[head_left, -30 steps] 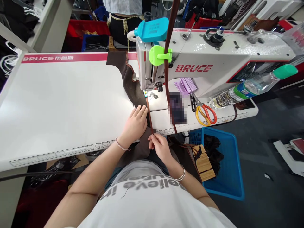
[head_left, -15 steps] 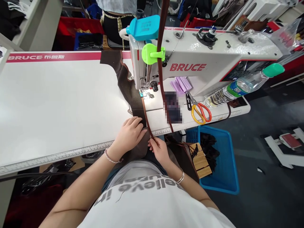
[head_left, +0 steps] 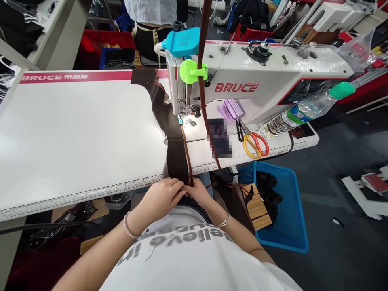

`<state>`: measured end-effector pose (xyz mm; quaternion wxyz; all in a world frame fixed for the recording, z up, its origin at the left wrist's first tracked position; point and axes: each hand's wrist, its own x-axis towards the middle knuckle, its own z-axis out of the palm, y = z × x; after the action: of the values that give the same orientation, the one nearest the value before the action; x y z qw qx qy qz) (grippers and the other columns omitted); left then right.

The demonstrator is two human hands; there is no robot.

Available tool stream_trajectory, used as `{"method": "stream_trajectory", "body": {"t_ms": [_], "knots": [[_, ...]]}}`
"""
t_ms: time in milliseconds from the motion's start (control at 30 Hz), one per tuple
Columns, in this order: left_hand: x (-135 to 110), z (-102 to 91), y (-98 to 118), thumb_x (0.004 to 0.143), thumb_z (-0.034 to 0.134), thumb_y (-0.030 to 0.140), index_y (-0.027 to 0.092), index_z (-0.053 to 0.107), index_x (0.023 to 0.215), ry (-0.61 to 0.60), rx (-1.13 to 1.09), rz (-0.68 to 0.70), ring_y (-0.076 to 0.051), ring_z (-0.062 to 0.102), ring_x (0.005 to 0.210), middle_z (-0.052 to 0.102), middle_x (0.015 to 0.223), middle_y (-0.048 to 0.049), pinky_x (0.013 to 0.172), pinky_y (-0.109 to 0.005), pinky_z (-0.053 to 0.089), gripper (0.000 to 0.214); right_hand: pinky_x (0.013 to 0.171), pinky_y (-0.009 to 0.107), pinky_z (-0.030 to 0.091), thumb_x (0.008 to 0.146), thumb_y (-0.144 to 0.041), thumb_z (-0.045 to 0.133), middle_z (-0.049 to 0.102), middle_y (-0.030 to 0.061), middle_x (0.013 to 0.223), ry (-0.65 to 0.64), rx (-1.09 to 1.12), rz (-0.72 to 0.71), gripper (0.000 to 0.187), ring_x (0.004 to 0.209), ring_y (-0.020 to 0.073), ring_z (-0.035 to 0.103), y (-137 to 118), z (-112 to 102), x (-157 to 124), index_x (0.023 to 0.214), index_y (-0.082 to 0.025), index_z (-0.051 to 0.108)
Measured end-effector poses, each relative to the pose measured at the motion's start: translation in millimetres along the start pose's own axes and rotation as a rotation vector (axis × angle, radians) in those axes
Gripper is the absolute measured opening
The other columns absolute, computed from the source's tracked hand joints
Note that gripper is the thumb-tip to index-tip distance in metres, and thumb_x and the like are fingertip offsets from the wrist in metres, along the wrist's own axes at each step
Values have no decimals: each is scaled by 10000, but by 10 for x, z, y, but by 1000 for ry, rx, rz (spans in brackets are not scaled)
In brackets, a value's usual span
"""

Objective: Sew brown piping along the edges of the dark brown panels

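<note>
A dark brown fabric piece (head_left: pixel 176 155) runs from beneath the needle of the sewing machine (head_left: pixel 239 79) down over the table's front edge. My left hand (head_left: pixel 163 198) is closed on its near end, fingers bent over the cloth. Beside it, my right hand (head_left: pixel 198 192) pinches the narrow brown binding strip (head_left: pixel 188 157) where strip and fabric edge meet. Both hands touch each other just off the table edge. The strip leads up to the presser foot (head_left: pixel 181 121) along the fabric's right side. My right fingertips are partly hidden.
Scissors (head_left: pixel 253 141) and a water bottle (head_left: pixel 303 111) lie right of the needle, near purple folded paper (head_left: pixel 230 109). A second brown strip (head_left: pixel 204 105) hangs in front of the machine head. Below right stands a blue basket (head_left: pixel 294 214). A person (head_left: pixel 151 24) is behind the table.
My left hand has slid from the fabric on the table toward me, past the front edge, up against my right hand. The fabric now lies straighter and flatter.
</note>
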<state>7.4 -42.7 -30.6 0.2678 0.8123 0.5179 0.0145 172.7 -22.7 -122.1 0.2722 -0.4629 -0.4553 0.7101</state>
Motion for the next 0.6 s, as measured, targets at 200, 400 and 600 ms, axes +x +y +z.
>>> {"method": "stream_trajectory", "body": {"t_ms": [200, 400, 600], "knots": [[-109, 375, -144, 933, 440, 359, 222, 344, 1333, -190, -376, -114, -203, 619, 722, 657, 866, -40, 607, -286, 406, 434, 587, 253, 368, 718, -343, 678, 522, -31, 610, 46, -187, -66, 202, 600, 122, 456, -93, -75, -106, 686, -161, 596], [-35, 834, -419, 862, 522, 473, 184, 546, 1068, -199, -544, -214, -246, 649, 812, 682, 958, -85, 718, -351, 477, 356, 517, 249, 256, 747, -336, 636, 369, -49, 533, 134, -395, -132, 274, 543, 99, 317, -118, -155, -160, 576, -182, 487], [35, 1191, -569, 767, 656, 356, 160, 547, 1268, -32, -563, -239, -340, 544, 1222, 619, 1265, -146, 1019, -462, 432, 549, 517, 252, 259, 739, -323, 648, 398, -48, 527, 90, -382, -121, 252, 531, 103, 349, -150, -117, -168, 583, -177, 513]]}}
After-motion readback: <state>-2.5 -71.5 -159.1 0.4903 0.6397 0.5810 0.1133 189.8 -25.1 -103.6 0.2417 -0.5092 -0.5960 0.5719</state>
